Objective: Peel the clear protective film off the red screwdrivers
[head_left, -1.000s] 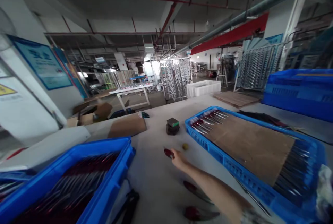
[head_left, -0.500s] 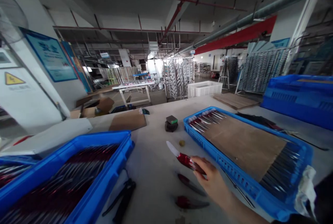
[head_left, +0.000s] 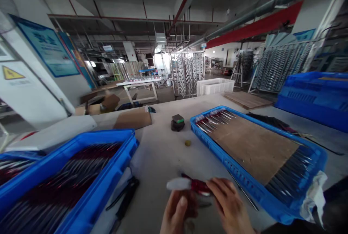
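Observation:
A knife with a red handle and a white, blade-like end (head_left: 199, 187) lies nearly level above the table, its white end pointing left. My right hand (head_left: 228, 201) is closed on the handle from the right. Just under the white end is my left hand (head_left: 178, 208), thumb up and fingers curled; blur hides whether they touch the knife or hold anything. Beneath the hands, dark and red pieces on the tabletop are mostly covered.
At left, a blue crate (head_left: 130, 136) holds many red-and-silver pieces. The blue tray (head_left: 212, 147) at right holds similar pieces around a cardboard sheet (head_left: 252, 143). Black-handled pliers (head_left: 126, 194), a thin metal rod (head_left: 246, 192), a small yellowish disc (head_left: 187, 142) and a dark block (head_left: 177, 122) lie between them.
My left hand has come into view from below. My right hand has drawn the knife lower and nearer, turning it from slanted to nearly level. The view has shifted slightly.

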Tool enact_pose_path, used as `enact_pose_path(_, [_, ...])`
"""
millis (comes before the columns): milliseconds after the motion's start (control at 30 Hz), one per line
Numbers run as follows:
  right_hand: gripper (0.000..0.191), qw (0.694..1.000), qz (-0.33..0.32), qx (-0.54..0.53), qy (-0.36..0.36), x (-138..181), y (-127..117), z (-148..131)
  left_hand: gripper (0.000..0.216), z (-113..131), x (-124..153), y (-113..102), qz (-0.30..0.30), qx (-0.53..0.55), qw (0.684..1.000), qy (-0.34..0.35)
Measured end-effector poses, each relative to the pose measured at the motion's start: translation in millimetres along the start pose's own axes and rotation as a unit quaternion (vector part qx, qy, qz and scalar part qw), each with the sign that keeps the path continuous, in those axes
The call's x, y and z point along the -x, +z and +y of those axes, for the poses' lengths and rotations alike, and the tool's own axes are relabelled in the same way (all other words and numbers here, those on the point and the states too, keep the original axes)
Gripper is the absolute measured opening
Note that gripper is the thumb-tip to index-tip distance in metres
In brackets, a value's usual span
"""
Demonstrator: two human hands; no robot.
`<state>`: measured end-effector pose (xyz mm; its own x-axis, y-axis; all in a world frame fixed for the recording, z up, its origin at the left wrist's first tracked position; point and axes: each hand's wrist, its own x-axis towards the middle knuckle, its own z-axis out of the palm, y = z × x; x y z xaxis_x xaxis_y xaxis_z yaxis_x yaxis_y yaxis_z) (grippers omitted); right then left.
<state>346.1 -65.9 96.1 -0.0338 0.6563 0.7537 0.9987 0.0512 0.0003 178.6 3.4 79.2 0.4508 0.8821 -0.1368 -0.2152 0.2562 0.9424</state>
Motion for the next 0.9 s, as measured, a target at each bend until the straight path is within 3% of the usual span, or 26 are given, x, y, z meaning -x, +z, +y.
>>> enact_pose_path(67, [0.041, 1.000, 0.009, -0.015, 0.003, 12.3, 4.2, -8.6, 0.064, 9.7, -0.2, 12.2, -0.011, 0.079, 0.997, -0.022])
enact_pose_path(133, [0.041, 0.998, 0.010, -0.050, 0.020, 23.1, 5.3, -14.8, 0.063, 8.2, 0.6, 14.6, -0.023, 0.080, 0.996, -0.010])
enact_pose_path(233, [0.044, 0.974, -0.057, -0.189, 0.106, 33.4, -1.4, -22.6, 0.057, -7.5, 2.2, 4.7, -0.074, 0.091, 0.993, 0.007])
enact_pose_path(300, [0.042, 0.903, -0.128, -0.354, 0.207, 35.5, -9.0, -31.2, 0.055, -16.1, 3.0, -3.4, -0.090, 0.112, 0.990, 0.005])
enact_pose_path(367, [0.039, 0.819, -0.142, -0.470, 0.298, 36.1, -14.2, -44.2, 0.058, -17.6, 3.4, -8.2, -0.072, 0.115, 0.990, 0.025])
enact_pose_path(433, [0.039, 0.785, -0.109, -0.496, 0.356, 38.4, -13.9, -59.8, 0.055, -13.4, 3.9, -9.7, -0.042, 0.084, 0.991, 0.091])
enact_pose_path(500, [0.043, 0.777, -0.082, -0.482, 0.395, 43.0, -8.4, -75.1, 0.039, -8.6, 4.4, -11.0, 0.008, 0.009, 0.976, 0.215])
enact_pose_path(567, [0.048, 0.770, -0.082, -0.478, 0.414, 47.8, -1.4, -87.9, 0.026, -6.5, 5.1, -14.4, 0.051, -0.093, 0.932, 0.346])
enact_pose_path(633, [0.051, 0.774, -0.076, -0.481, 0.405, 50.0, 2.8, -97.7, 0.027, -6.5, 6.5, -20.3, 0.079, -0.192, 0.882, 0.424])
enact_pose_path(800, [0.045, 0.795, -0.044, -0.471, 0.380, 46.4, -1.2, -111.4, 0.028, -2.8, 13.9, -31.9, 0.123, -0.318, 0.816, 0.467])
enact_pose_path(900, [0.044, 0.802, -0.069, -0.453, 0.382, 48.6, -2.4, -113.3, 0.026, 3.0, 18.6, -30.9, 0.137, -0.315, 0.811, 0.473])
